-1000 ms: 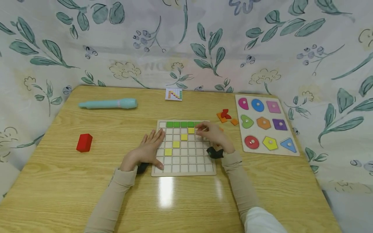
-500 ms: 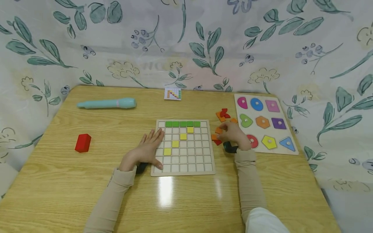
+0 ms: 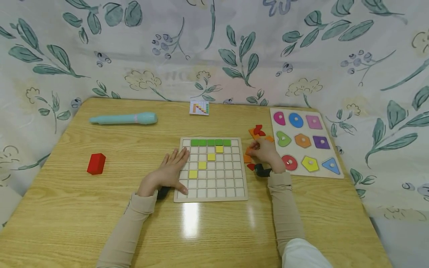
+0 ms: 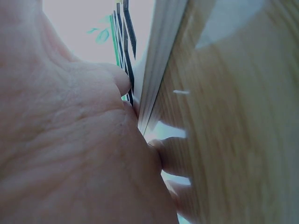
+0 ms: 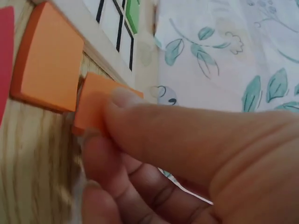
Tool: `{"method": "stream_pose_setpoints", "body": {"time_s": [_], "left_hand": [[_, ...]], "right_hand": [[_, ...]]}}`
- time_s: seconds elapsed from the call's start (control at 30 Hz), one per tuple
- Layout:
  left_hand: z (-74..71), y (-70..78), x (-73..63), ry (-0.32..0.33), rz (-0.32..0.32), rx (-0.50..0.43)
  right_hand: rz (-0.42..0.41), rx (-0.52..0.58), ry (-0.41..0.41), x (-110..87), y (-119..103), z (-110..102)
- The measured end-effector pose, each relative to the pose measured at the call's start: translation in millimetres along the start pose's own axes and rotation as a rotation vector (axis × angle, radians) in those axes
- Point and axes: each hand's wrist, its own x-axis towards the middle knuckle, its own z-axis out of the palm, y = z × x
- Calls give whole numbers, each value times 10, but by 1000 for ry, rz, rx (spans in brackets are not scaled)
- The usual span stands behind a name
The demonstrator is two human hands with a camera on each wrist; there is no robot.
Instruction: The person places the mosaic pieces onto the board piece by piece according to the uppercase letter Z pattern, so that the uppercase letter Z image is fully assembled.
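In the head view my left hand (image 3: pixel 167 175) rests on the left edge of a wooden grid board (image 3: pixel 214 184), fingers straight and spread. Along the board's top row lie several green square tiles (image 3: pixel 211 142). Several yellow tiles (image 3: pixel 211 157) run diagonally below them. Just right of the board, my right hand (image 3: pixel 267 152) pinches an orange tile (image 5: pixel 91 105) between thumb and fingers. In the right wrist view, a second orange tile (image 5: pixel 49 60) lies beside it, with a red piece (image 5: pixel 5 51) at the edge. The hand partly hides the loose pieces.
A shape puzzle board (image 3: pixel 291 128) with knobs stands right of the hand. More red pieces (image 3: pixel 258 130) lie behind it. A pattern card (image 3: pixel 199 108) is at the back, a turquoise toy microphone (image 3: pixel 122 119) back left, and a red block (image 3: pixel 96 163) at left.
My right hand has left the board's upper right corner for the loose pieces at the right, then shifted slightly and pinched an orange tile. The left hand stays in place.
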Motion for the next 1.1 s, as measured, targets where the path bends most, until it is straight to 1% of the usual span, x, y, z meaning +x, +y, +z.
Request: {"method": "stream_pose_setpoints", "body": {"time_s": [0.13,0.23,0.3,0.37,0.47,0.53,0.63,0.77,0.87,0.97,1.1], "left_hand": [[5,-3,4,2,0,5],[-2,-4,5,1,-3,8],[-5,-6,5,-3,-6,7],[-7,-8,2,-6,-8,7],[-2,-12,2,-7,-11,8],[-1,-14,2,-7,-9,3],[-1,-13,4,-6,-11,-3],[-4,-9,0,-1,-17,0],[-5,-3,-3,2,-17,6],[-7,4,-12,3,-12,1],[-6,5,-21,10,-3,-1]], "right_hand": [[-2,45,27,7,-15,9],[-20,46,52,11,-59,31],[-30,55,53,12,-114,61],[-27,74,23,20,-187,114],[-51,118,-43,39,-317,247],[-88,149,-92,45,-421,374],[-170,197,-155,33,-594,608],[-241,235,-253,-52,-857,888],[-269,220,-287,-140,-1006,1023],[-299,171,-273,-204,-1075,1123],[-356,92,-263,-245,-1119,1197]]}}
